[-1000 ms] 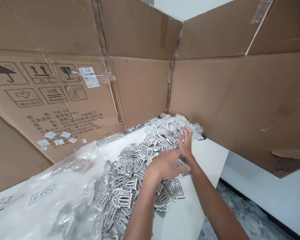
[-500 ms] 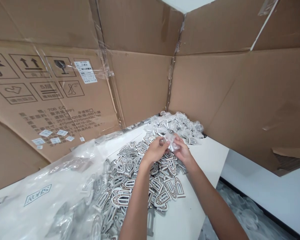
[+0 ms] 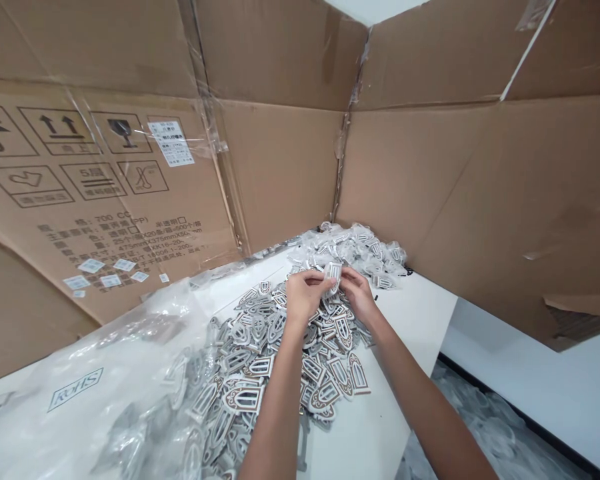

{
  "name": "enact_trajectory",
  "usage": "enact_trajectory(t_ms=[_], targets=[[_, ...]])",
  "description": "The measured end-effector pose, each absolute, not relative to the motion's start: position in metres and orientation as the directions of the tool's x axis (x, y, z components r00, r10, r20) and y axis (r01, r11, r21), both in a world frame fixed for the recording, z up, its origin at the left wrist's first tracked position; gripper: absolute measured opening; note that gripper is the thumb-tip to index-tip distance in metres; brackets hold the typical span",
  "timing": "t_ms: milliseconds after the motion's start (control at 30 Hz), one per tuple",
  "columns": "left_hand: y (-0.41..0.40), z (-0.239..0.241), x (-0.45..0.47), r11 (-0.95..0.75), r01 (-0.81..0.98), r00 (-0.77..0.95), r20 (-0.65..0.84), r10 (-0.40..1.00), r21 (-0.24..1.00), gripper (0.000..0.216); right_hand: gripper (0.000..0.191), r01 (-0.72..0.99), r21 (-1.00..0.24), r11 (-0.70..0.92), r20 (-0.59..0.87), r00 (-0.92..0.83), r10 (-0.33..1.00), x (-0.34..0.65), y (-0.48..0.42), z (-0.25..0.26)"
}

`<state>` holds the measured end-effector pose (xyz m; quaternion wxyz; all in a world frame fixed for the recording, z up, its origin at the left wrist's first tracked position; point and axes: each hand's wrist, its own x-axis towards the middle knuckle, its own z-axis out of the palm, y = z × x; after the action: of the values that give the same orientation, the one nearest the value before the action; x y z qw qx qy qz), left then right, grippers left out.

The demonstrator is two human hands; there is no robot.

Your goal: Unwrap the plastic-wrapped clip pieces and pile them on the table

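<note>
My left hand [image 3: 304, 294] and my right hand [image 3: 356, 291] meet above a heap of small arch-shaped grey and brown pieces [image 3: 260, 367] on a white table [image 3: 375, 427]. Both hands pinch one small piece wrapped in clear plastic [image 3: 333, 275], fingers closed on its two sides. Behind the hands lies a pile of bagged pieces [image 3: 360, 250] against the cardboard corner.
Tall cardboard walls [image 3: 280, 133] stand round the back and sides of the table. A big clear plastic bag marked RoHS [image 3: 80, 387] spreads over the left of the table. Right of the table edge, loose clear wrappers [image 3: 485, 433] lie on the floor.
My right hand drew back from the bagged pile with one wrapped piece. My left hand rose from the heap to meet it, and both now hold the piece slightly higher.
</note>
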<state>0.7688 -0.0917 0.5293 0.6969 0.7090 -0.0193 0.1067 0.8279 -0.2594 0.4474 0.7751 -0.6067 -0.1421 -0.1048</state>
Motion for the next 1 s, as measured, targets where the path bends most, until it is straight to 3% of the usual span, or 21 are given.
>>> enact_trajectory(t_ms=[67, 133, 233, 333, 400, 533, 600, 667, 733, 867, 1000], targets=[[-0.089, 0.531, 0.768, -0.075, -0.191, 0.965, 0.201, 0.166, 0.979, 0.02, 0.021, 0.456, -0.889, -0.041, 0.458, 0.881, -0.12, 0.835, -0.269, 0.443], [-0.088, 0.534, 0.767, -0.14, -0.226, 0.942, 0.253, 0.221, 0.964, 0.021, 0.022, 0.457, -0.803, -0.381, 0.569, 0.779, -0.265, 0.842, -0.282, 0.436], [-0.085, 0.539, 0.767, -0.265, -0.313, 0.88, 0.384, 0.281, 0.912, 0.02, 0.029, 0.166, -0.724, -0.67, 0.581, 0.67, -0.462, 0.853, -0.303, 0.421], [-0.083, 0.544, 0.766, -0.362, -0.374, 0.812, 0.49, 0.318, 0.854, 0.016, 0.058, -0.174, -0.713, -0.679, 0.408, 0.684, -0.605, 0.862, -0.321, 0.404], [-0.083, 0.547, 0.765, -0.43, -0.404, 0.761, 0.557, 0.331, 0.807, 0.016, 0.068, -0.276, -0.687, -0.672, 0.295, 0.739, -0.606, 0.865, -0.327, 0.395], [-0.088, 0.55, 0.76, -0.561, -0.433, 0.763, 0.618, 0.189, 0.705, 0.019, 0.059, -0.295, -0.656, -0.695, 0.245, 0.787, -0.566, 0.868, -0.329, 0.39], [-0.093, 0.551, 0.757, -0.567, -0.386, 0.725, 0.619, 0.302, 0.728, 0.019, 0.057, -0.306, -0.665, -0.682, 0.25, 0.769, -0.589, 0.867, -0.327, 0.391], [-0.096, 0.551, 0.755, -0.545, -0.348, 0.647, 0.616, 0.449, 0.763, 0.018, 0.054, -0.284, -0.683, -0.673, 0.273, 0.756, -0.595, 0.866, -0.326, 0.394], [-0.097, 0.551, 0.755, -0.519, -0.348, 0.624, 0.606, 0.494, 0.781, 0.018, 0.051, -0.219, -0.722, -0.656, 0.328, 0.726, -0.604, 0.865, -0.327, 0.396], [-0.094, 0.551, 0.757, -0.409, -0.351, 0.582, 0.539, 0.61, 0.842, 0.02, 0.05, 0.041, -0.796, -0.604, 0.516, 0.568, -0.641, 0.864, -0.328, 0.405], [-0.087, 0.554, 0.76, -0.377, -0.378, 0.661, 0.532, 0.529, 0.846, 0.021, 0.052, 0.206, -0.82, -0.534, 0.561, 0.472, -0.679, 0.862, -0.325, 0.414]])
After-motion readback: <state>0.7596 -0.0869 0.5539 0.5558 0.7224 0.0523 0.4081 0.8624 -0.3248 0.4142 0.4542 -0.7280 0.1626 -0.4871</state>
